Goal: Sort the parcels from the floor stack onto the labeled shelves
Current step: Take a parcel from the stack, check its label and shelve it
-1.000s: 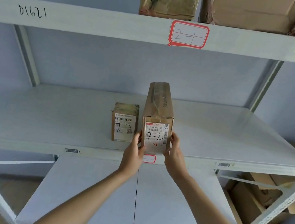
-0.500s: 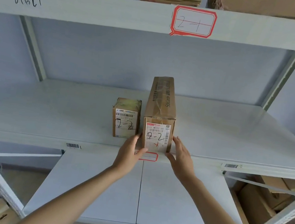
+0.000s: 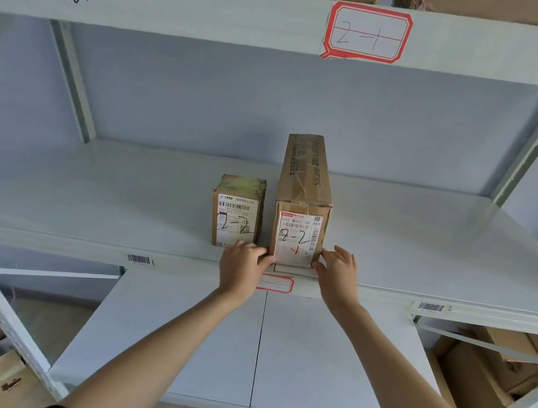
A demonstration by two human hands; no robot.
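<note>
We see a white shelf (image 3: 88, 199) bearing a long box (image 3: 301, 208), its long axis running back toward the wall, label end marked "2-2" facing us. A small box (image 3: 237, 213), also "2-2", stands just left. Our left hand (image 3: 241, 265) and right hand (image 3: 337, 272) touch the long box's lower front corners with relaxed fingers. Above, a tag (image 3: 367, 32) reads "2-1".

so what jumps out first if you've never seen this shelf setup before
Two brown parcels sit side by side at the front of the middle shelf, a tall long box and a small box to its left, both marked 2-2. The left hand and right hand touch the tall one's lower front corners. Above, a red-bordered label reads 2-1.
</note>
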